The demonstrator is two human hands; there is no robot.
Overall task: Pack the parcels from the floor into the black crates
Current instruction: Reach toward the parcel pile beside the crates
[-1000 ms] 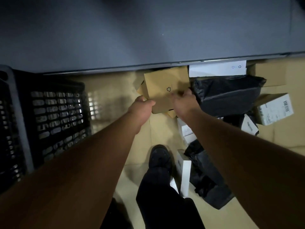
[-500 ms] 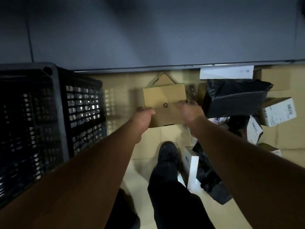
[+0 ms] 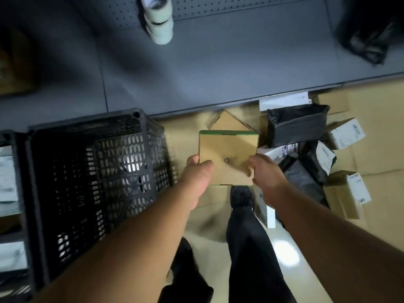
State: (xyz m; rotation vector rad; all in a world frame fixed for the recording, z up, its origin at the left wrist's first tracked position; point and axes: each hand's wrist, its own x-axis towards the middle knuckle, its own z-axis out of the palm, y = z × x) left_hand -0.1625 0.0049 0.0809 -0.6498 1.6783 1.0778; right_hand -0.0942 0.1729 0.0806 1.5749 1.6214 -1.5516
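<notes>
The flat cardboard box [image 3: 227, 157] is held level above the floor, at 3 o'clock from the empty black crate [image 3: 96, 171]. Left hand [image 3: 197, 171] and right hand [image 3: 265, 171] clamp its opposite edges, probably to keep it steady for carrying.

- cardboard box [image 3: 227, 156], center: small dark recycling-type symbol, blurred
- white labels on boxes [image 3: 356, 186] at 3 o'clock: print too small to read
</notes>
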